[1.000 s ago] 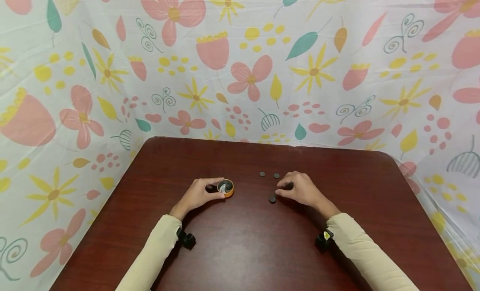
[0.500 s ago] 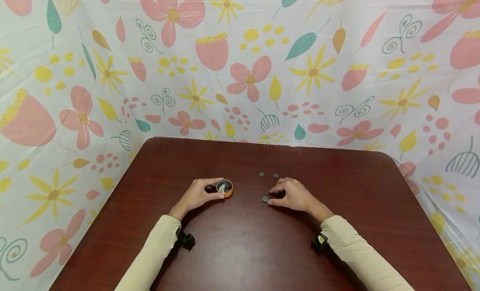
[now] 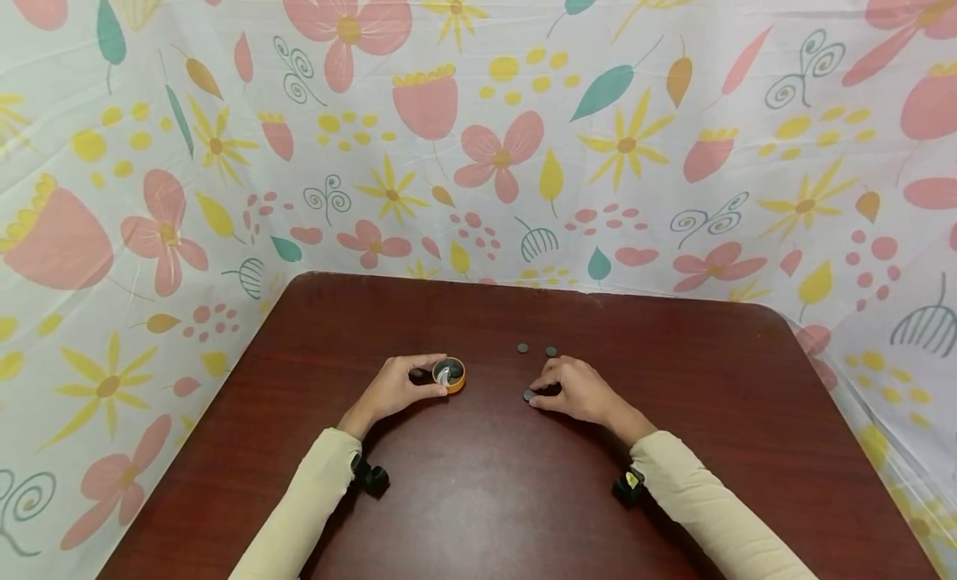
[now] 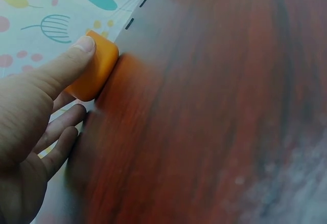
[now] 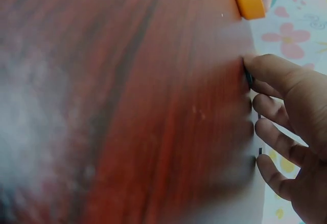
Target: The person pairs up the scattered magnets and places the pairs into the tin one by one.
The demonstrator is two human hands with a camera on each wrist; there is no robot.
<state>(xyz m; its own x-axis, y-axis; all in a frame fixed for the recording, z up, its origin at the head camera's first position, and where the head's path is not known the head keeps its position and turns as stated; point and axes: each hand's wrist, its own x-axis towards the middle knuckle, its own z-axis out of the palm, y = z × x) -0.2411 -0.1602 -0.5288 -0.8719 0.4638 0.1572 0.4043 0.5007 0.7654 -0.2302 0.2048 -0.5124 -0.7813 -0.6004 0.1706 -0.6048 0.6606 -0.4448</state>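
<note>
Both sides busy: our left hand (image 3: 396, 385) grips the orange cup (image 4: 102, 70), our right hand (image 3: 585, 395) pinches a dark disc (image 3: 528, 395) right of the cup, best squeezed lightly by its rim.

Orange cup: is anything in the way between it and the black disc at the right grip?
Nothing visible stands between the cup and that disc. Two other discs lie farther back, and the left grip holds the cup from its other side.

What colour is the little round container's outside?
The container is orange outside, seen best in the left wrist view.
</note>
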